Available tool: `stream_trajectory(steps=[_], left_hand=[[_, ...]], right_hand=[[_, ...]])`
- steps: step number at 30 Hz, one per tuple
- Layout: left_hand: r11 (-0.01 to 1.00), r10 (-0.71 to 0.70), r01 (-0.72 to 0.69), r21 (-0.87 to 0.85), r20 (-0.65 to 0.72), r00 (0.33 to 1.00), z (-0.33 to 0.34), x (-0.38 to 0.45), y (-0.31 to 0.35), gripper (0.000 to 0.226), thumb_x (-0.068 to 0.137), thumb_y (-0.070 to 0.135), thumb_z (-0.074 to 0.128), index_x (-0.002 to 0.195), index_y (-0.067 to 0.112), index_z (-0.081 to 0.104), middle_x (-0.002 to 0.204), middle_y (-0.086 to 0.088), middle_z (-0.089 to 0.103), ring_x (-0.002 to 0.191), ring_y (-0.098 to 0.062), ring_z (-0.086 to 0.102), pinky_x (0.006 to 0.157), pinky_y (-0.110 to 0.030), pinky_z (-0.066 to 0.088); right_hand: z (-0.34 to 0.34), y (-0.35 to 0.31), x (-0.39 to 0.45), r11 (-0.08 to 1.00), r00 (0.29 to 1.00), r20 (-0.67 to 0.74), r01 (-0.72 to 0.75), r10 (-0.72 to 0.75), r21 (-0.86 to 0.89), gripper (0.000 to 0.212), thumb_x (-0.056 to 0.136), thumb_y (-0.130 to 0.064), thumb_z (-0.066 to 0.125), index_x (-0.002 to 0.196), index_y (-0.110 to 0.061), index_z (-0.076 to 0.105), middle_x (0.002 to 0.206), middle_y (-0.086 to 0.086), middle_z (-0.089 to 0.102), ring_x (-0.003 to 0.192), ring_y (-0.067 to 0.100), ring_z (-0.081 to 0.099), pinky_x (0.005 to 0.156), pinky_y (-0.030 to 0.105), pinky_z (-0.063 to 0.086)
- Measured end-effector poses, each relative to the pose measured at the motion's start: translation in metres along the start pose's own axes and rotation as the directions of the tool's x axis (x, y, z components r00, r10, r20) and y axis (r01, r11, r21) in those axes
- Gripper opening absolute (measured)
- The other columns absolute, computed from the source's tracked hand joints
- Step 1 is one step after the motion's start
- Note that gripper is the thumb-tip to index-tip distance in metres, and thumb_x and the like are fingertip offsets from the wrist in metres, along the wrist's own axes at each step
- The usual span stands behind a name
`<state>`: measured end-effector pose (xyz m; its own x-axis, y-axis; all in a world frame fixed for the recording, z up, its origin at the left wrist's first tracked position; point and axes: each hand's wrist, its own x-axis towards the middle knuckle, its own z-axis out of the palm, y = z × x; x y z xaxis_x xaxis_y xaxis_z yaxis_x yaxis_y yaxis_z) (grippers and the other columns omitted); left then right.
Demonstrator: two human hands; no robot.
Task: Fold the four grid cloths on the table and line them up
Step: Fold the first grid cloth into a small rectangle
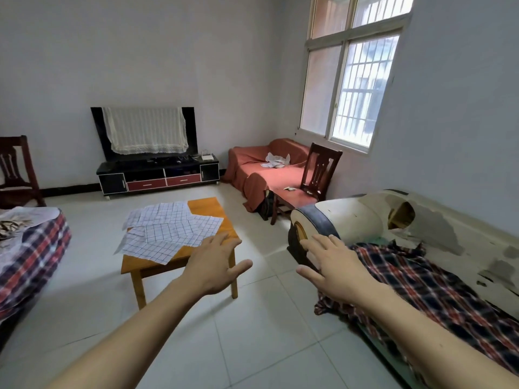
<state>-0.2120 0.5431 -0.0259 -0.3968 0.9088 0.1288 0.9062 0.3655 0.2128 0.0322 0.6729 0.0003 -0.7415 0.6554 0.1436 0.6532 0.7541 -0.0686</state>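
Note:
Several white cloths with a blue grid (168, 233) lie unfolded and overlapping on a small orange wooden table (207, 209) in the middle of the room. One cloth hangs over the table's left front edge. My left hand (216, 262) is stretched out in the air, fingers straight and spread, in front of the table's near right corner and holding nothing. My right hand (331, 265) is held out the same way further right, over the floor beside a sofa arm, also holding nothing.
A worn white sofa (365, 217) with a plaid blanket (421, 284) stands on the right. A plaid-covered seat (31, 254) is on the left. Behind the table are a TV stand (157, 175), a red-covered sofa (266, 169) and a wooden chair (320, 172). Pale floor tiles (252, 332) surround the table.

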Motion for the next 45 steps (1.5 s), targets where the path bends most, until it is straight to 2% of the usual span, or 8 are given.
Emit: stream_trajectory(steps=[4,11,18,24,32,35,37,45], left_hand=[[0.999,0.007,-0.006,-0.042,0.016,1.000,0.018,0.055,-0.009,0.068,0.090,0.073,0.040,0.147,0.035,0.040,0.157,0.005,0.034,0.143,-0.019,0.031,0.113,-0.042,0.031],[0.998,-0.047,0.050,-0.036,0.073,0.996,0.053,0.162,-0.028,0.068,0.089,0.073,0.041,0.147,0.037,0.039,0.159,0.004,0.032,0.144,-0.021,0.031,0.115,-0.045,0.033],[0.994,-0.105,0.105,0.001,0.087,0.991,0.081,0.315,-0.016,0.069,0.090,0.070,0.045,0.149,0.033,0.037,0.161,0.001,0.027,0.146,-0.023,0.026,0.113,-0.048,0.033],[0.988,-0.157,0.155,0.026,0.081,0.984,0.086,0.434,-0.004,0.065,0.093,0.065,0.046,0.149,0.033,0.037,0.161,0.002,0.028,0.147,-0.022,0.026,0.114,-0.048,0.031],[0.983,-0.182,0.183,-0.006,0.075,0.981,0.111,0.567,-0.015,0.063,0.093,0.066,0.045,0.146,0.032,0.041,0.158,0.006,0.034,0.145,-0.017,0.030,0.113,-0.043,0.033],[0.985,-0.171,0.173,-0.019,0.082,0.982,0.129,0.618,-0.028,0.063,0.093,0.066,0.045,0.146,0.031,0.041,0.158,0.006,0.034,0.144,-0.017,0.031,0.113,-0.039,0.033],[0.984,-0.172,0.176,-0.035,0.077,0.982,0.140,0.655,-0.041,0.064,0.093,0.066,0.045,0.146,0.031,0.042,0.158,0.006,0.035,0.144,-0.017,0.032,0.112,-0.037,0.034],[0.968,-0.203,0.214,-0.134,0.086,0.975,0.166,0.819,-0.106,0.065,0.093,0.068,0.041,0.146,0.031,0.041,0.157,0.007,0.034,0.141,-0.017,0.033,0.109,-0.036,0.036]], right_hand=[[0.015,0.021,0.057,1.000,1.000,0.007,-0.012,0.012,0.024,0.068,0.089,-0.071,0.032,0.147,-0.034,0.029,0.156,-0.003,0.027,0.143,0.026,0.022,0.110,0.048,0.035],[0.056,0.071,0.168,0.998,1.000,0.012,0.018,-0.019,0.068,0.067,0.091,-0.068,0.035,0.148,-0.033,0.029,0.155,-0.006,0.028,0.141,0.019,0.024,0.109,0.043,0.036],[0.101,0.164,0.305,0.989,0.999,-0.002,0.038,-0.038,0.144,0.066,0.089,-0.069,0.037,0.145,-0.035,0.032,0.154,-0.008,0.028,0.139,0.018,0.026,0.104,0.042,0.037],[0.098,0.226,0.420,0.985,0.994,-0.011,0.105,-0.105,0.138,0.061,0.091,-0.064,0.041,0.141,-0.029,0.038,0.150,-0.008,0.032,0.133,0.021,0.032,0.097,0.038,0.039],[0.110,0.274,0.544,0.983,0.989,0.027,0.139,-0.144,0.121,0.060,0.092,-0.063,0.042,0.139,-0.026,0.042,0.150,-0.001,0.035,0.135,0.023,0.031,0.108,0.036,0.030],[0.122,0.288,0.597,0.980,0.988,0.026,0.145,-0.150,0.133,0.069,0.085,-0.070,0.033,0.140,-0.029,0.040,0.150,-0.004,0.034,0.136,0.021,0.031,0.108,0.042,0.037],[0.128,0.294,0.637,0.981,0.986,0.028,0.163,-0.167,0.105,0.066,0.088,-0.067,0.038,0.143,-0.031,0.037,0.150,-0.006,0.033,0.136,0.020,0.030,0.105,0.040,0.038],[0.150,0.312,0.814,0.987,0.983,0.101,0.147,-0.152,0.062,0.064,0.091,-0.062,0.040,0.147,-0.033,0.029,0.155,-0.007,0.026,0.142,0.018,0.023,0.110,0.040,0.034]])
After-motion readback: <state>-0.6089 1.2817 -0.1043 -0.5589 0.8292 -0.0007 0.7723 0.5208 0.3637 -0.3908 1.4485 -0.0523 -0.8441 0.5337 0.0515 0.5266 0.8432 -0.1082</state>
